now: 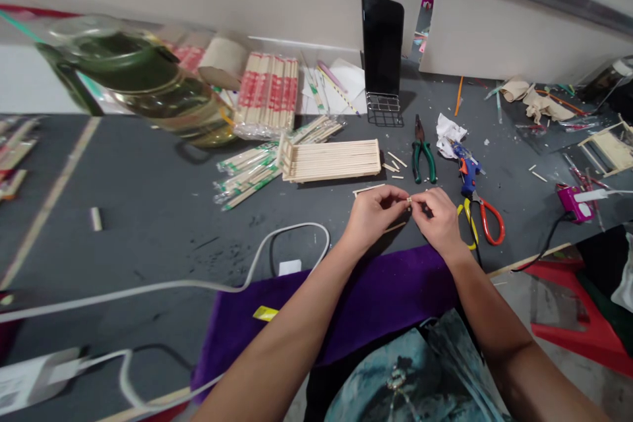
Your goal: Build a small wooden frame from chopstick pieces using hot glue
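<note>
My left hand and my right hand meet fingertip to fingertip over the table's near edge. Both are closed in a pinch on a small piece of wooden stick, mostly covered by the fingers. Thin sticks lie under and beside my left hand. Just behind it rests a small bed-like frame built of pale wooden sticks. Short cut stick pieces are scattered at its right end. Green-handled pliers lie beyond my right hand, and red-and-yellow-handled pliers are to its right.
A blue glue gun lies beside crumpled tissue. A phone stands upright at the back. Packaged chopsticks and a large bottle are at the back left. A white cable crosses the left side. Purple cloth covers the near edge.
</note>
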